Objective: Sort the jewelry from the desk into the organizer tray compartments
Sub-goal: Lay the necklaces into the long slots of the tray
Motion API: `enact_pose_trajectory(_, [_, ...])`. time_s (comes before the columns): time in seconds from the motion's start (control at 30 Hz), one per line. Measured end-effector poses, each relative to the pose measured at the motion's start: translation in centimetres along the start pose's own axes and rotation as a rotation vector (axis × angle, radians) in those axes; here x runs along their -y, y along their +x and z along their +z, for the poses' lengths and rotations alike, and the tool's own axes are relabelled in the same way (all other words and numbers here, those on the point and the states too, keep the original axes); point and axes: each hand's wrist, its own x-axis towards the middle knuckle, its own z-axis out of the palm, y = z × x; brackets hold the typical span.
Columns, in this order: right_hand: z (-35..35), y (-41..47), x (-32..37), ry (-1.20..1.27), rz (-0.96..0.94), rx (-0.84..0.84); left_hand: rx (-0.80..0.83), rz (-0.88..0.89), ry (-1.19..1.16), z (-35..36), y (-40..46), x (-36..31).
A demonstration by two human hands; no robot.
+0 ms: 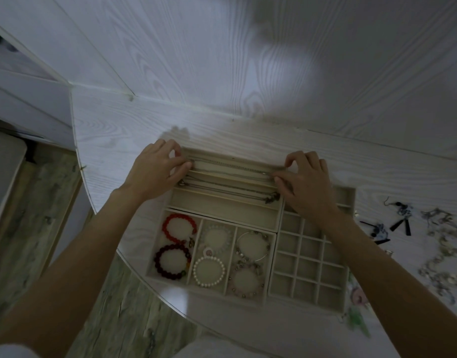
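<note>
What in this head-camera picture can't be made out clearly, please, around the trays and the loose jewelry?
- Head view: the ends of the necklace are hidden under the left hand and right hand, so each grip is unclear.
- The grid tray has its far cells covered by the right forearm.
- The loose jewelry pile near the right edge is blurred; single pieces cannot be told apart.
- The pink item beside the grid tray is too blurred to identify.

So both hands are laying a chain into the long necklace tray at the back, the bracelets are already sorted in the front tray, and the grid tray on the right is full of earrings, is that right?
Not quite. In the head view the grid tray shows no earrings; they lie on the desk to its right. The rest holds: the left hand and right hand pinch a chain in the necklace tray, and the bracelets sit sorted in the front tray.
</note>
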Motion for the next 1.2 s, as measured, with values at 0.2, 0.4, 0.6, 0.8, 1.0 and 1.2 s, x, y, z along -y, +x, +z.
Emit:
enact_pose_trajectory(0.2, [-0.3,-0.5,0.0,-0.077,-0.081,0.018,0.019,0.006,-0.011,0.2,-0.2,0.2])
enact_pose_trajectory(0.4, [0.3,0.6,0.3,-0.053,0.063,0.001,0.091,-0.081,-0.047,0.5,1.1,0.5])
enact_pose_trajectory(0.6, [-0.1,2.4,0.8,-0.119,0.087,0.14,0.299,-0.093,-0.089,-0.9,4.0,1.2])
enact_pose_trajectory(0.8, [-0.2,2.9,1.3,-0.179,0.116,0.189,0.317,0.111,-0.012,-1.5,5.1,1.0])
enact_pose_trajectory(1.0, [-0.4,2.9,1.4,-0.216,0.136,0.224,0.306,0.257,0.034,-2.1,5.3,0.5])
enact_pose_trajectory(1.2, [-0.8,3.1,1.4,-0.199,0.133,0.258,0.305,0.257,0.035,-2.3,5.1,0.3])
